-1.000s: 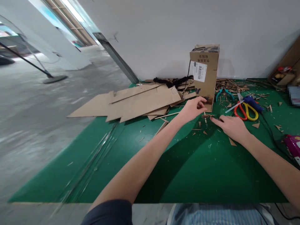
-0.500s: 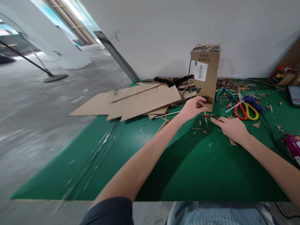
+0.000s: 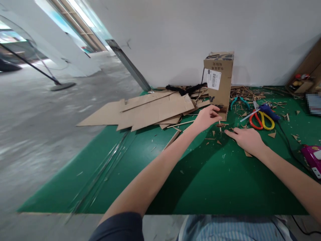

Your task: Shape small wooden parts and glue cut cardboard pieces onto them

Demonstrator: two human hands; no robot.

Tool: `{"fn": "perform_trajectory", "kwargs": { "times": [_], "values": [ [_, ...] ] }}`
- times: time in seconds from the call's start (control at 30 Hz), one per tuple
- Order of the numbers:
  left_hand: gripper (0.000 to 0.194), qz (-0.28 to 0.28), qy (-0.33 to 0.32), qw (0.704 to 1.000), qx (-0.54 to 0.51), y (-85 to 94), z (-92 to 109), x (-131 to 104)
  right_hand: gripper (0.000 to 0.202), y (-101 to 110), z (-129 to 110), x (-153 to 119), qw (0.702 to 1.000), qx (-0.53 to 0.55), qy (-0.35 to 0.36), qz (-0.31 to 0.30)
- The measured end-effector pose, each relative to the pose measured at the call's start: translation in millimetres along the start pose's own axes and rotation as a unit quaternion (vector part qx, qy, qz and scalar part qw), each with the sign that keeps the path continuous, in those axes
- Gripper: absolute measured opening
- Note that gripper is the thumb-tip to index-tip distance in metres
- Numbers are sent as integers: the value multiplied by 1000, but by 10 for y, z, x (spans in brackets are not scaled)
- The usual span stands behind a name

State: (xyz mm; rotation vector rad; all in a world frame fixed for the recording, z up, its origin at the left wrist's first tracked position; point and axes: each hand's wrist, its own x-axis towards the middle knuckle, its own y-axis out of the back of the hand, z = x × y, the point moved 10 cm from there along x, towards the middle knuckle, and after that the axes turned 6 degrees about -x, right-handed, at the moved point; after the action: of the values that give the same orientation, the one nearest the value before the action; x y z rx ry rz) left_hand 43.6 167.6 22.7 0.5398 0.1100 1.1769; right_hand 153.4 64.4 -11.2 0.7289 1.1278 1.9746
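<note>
My left hand (image 3: 207, 117) pinches the top of a short pale stick (image 3: 220, 129) that stands upright with a small brown disc (image 3: 220, 125) around it. Just right of the stick, my right hand (image 3: 245, 138) rests low over the green table, its index finger stretched toward the stick's lower end and the other fingers bent. A tall cardboard box (image 3: 219, 87) stands right behind my left hand. Red and yellow scissors (image 3: 262, 120) and a blue glue gun (image 3: 269, 111) lie beyond my right hand.
Flat cardboard sheets (image 3: 155, 110) lie at the back left of the green table (image 3: 120, 187). Teal pliers (image 3: 240, 99) lie among cardboard scraps right of the box. A magenta device (image 3: 312, 157) sits at the right edge. An open box (image 3: 304, 80) is in the back right corner.
The camera view has shifted slightly. Both hands stay by the upright stick, with hardly any change in their pose.
</note>
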Motion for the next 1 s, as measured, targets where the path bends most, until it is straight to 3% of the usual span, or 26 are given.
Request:
{"fn": "perform_trajectory", "kwargs": {
  "times": [0.2, 0.7, 1.0],
  "values": [
    [28, 7, -16, 1000, -24, -4, -71, 20, 50, 92, 78, -37, 997, -17, -53, 46],
    [34, 32, -36, 999, 3, -12, 28, -52, 53, 70, 33, -52, 1000, 1, -13, 26],
    [35, 31, -38, 999, 3, -25, 8, -26, 50, 133, 51, -49, 996, -19, -39, 76]
  ]
}}
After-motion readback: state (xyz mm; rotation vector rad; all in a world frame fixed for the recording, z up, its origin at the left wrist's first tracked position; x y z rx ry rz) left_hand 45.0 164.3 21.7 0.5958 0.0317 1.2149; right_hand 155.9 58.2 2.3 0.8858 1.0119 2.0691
